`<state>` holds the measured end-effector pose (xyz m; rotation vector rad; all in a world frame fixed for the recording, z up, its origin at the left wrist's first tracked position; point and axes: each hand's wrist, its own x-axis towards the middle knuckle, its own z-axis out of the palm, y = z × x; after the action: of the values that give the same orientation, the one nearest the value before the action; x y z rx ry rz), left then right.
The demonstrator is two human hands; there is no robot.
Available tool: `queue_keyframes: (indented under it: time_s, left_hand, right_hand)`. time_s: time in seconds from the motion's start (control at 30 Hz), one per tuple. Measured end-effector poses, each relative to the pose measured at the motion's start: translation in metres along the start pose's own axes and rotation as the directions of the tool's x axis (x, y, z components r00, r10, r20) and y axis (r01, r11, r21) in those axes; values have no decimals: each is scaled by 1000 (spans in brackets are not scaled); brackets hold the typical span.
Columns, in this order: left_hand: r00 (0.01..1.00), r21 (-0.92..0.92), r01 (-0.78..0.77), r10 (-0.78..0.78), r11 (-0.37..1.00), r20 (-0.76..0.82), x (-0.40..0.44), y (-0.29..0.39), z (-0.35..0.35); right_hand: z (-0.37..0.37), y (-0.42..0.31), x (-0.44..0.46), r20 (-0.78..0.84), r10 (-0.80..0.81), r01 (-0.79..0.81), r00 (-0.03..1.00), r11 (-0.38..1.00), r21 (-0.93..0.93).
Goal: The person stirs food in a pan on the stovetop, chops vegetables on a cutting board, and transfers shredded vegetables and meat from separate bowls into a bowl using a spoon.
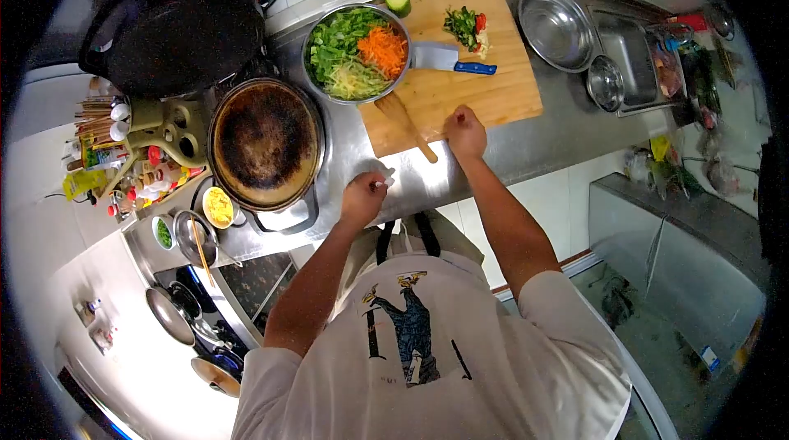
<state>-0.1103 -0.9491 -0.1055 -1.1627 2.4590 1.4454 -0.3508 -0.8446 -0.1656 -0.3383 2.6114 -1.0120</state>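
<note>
My left hand is closed at the counter's front edge, with a small white scrap at its fingertips; its kind is unclear. Curled into a fist, my right hand is over the near edge of the wooden cutting board. Whether it holds anything is hidden. Between the two hands, a wooden spatula lies across the board's left part. Behind it are a cleaver with a blue handle and a metal bowl of greens, carrot shreds and pale shreds. Chopped green and red peppers sit farther back.
A large lidded pan stands left of my left hand, with a black wok behind it. A yellow-filled bowl is at the near left. To the right are a steel basin, a smaller bowl and a sink.
</note>
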Motion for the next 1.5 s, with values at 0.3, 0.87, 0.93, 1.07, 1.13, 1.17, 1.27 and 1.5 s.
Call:
queue_keyframes:
  time_s: [0.3,0.87,0.93,1.07,1.13,1.17,1.27,1.5]
  left_hand:
    - [997,-130,69,-65,989,33,-5,-22,-5]
    - [989,-584,85,1,807,146,20,48,-7]
    - [991,-625,85,-1,776,134,24,61,2]
    - [987,-580,122,-38,805,155,29,71,15]
    - [985,-547,164,-102,821,141,31,77,26]
    - [985,-545,158,-93,823,145,33,80,33]
    - [976,-615,216,-165,758,139,37,87,66]
    - [966,-672,255,-216,695,142,52,147,140]
  right_hand:
    - [-12,6,-20,-2,154,-154,988,987,33]
    - [-73,-12,-77,753,201,-734,626,479,482]
    - [-78,-16,-80,786,130,-752,604,418,509]
    - [-104,6,-53,792,94,-766,603,349,541]
    - [-134,19,-30,762,126,-747,635,352,564]
    - [-149,31,-16,717,83,-675,692,427,602]
    - [-202,58,26,700,170,-712,694,305,632]
    - [-323,126,163,356,113,-373,928,335,865]
